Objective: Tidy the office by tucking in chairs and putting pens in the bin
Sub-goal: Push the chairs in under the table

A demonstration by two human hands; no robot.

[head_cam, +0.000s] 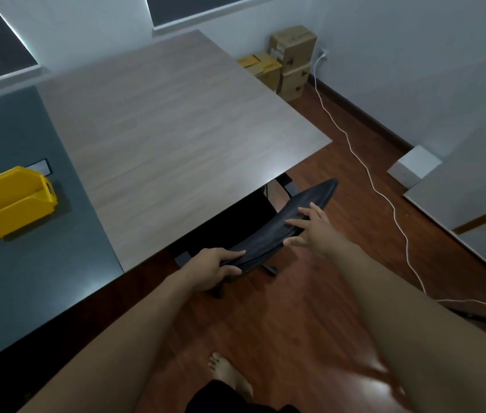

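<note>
A black office chair (268, 234) stands at the near right edge of the wooden desk (176, 120), its seat mostly hidden under the desktop and its backrest top showing. My left hand (215, 268) grips the left end of the backrest top. My right hand (316, 231) rests on the backrest further right with its fingers spread apart, not closed around it. A yellow plastic bin (6, 201) sits on the grey table section at the left. No pens are visible.
Cardboard boxes (286, 61) are stacked in the far corner by the wall. A white cable (385, 201) runs across the wooden floor to the right. A white box (414, 165) and a leaning board (474, 192) lie at the right. My bare foot (230, 374) is below.
</note>
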